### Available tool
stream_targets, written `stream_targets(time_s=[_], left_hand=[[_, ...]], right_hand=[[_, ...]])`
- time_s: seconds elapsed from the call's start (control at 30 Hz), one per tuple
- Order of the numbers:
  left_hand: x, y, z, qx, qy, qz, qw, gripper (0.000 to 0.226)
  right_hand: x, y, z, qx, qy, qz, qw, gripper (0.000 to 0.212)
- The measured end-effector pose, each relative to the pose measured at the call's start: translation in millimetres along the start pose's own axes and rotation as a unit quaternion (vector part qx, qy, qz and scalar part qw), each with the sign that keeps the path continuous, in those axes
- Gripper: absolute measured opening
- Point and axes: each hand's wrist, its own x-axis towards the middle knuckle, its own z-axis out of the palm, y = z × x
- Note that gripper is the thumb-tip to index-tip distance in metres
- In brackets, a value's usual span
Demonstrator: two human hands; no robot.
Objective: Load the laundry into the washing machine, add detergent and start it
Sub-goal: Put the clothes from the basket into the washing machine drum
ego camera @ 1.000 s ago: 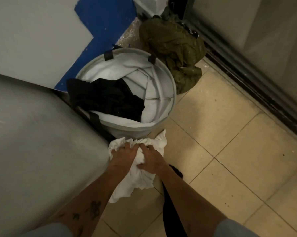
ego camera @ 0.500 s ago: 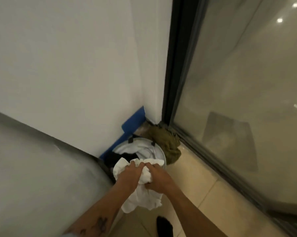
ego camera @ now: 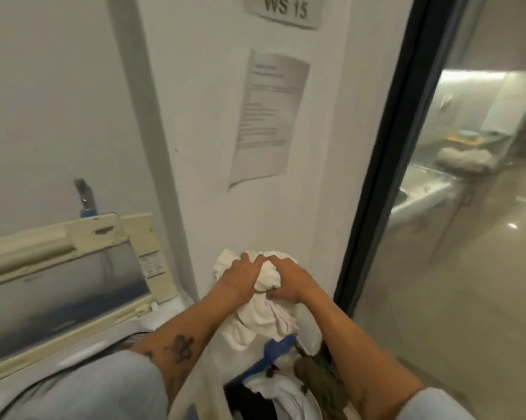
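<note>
A crumpled white cloth hangs in front of me, bunched between both hands. My left hand and my right hand each grip its top, close together. The cloth is held high above the laundry basket, which shows white and dark clothes at the bottom of the view. The washing machine stands to the left with its cream lid raised upright against the wall. The drum opening is hidden behind my left sleeve.
An olive garment lies on the floor beside the basket. A white wall with a paper notice is straight ahead. A dark-framed glass partition runs along the right. A tap sticks up behind the machine.
Both hands have lifted the white cloth up from basket height. The view has swung upward and left, bringing the machine's raised lid and the wall notice into sight.
</note>
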Motion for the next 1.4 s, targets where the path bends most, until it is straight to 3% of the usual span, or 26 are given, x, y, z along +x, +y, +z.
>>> stream_targets(time_s=[0.17,0.3,0.6,0.73,0.83,0.97,1.03,1.23,1.4], left_hand=[[-53.3,-57.1,-92.1,-0.02,0.076,-0.04,0.996,0.069],[-112.7,-113.0,-127.2,-0.018,0.114,-0.093,0.989,0.074],[-242.5,-240.1,-91.0,-0.065,0.118,-0.253,0.958,0.071],[-262.7,-267.9,-45.8,-0.087,0.108,-0.286,0.948,0.073],[-269.8,-284.8,-14.0,-0.129,0.117,-0.25,0.953,0.074],[-274.0,-307.0,35.6,-0.134,0.04,-0.242,0.96,0.096],[-274.6,-316.8,75.3,-0.118,-0.007,-0.261,0.958,0.098],[-277.6,-327.6,165.8,-0.159,-0.08,-0.293,0.939,0.074],[-236.9,-308.3,139.9,-0.16,0.019,-0.251,0.955,0.051]], right_hand=[[6.4,-118.1,-47.2,-0.071,0.052,-0.092,0.992,0.09],[4.4,-206.5,-41.1,-0.103,0.056,-0.18,0.977,0.081],[14.1,-339.2,88.5,-0.079,-0.044,-0.293,0.952,0.072],[25.3,-346.4,147.7,-0.09,-0.078,-0.282,0.952,0.082],[34.5,-336.0,179.0,-0.102,-0.097,-0.27,0.953,0.086],[45.2,-302.6,226.5,-0.151,-0.128,-0.228,0.953,0.111],[47.2,-281.9,260.8,-0.145,-0.144,-0.218,0.954,0.104],[38.4,-216.4,325.1,-0.12,-0.15,-0.212,0.958,0.068],[39.2,-191.6,270.7,-0.09,-0.105,-0.174,0.975,0.055]])
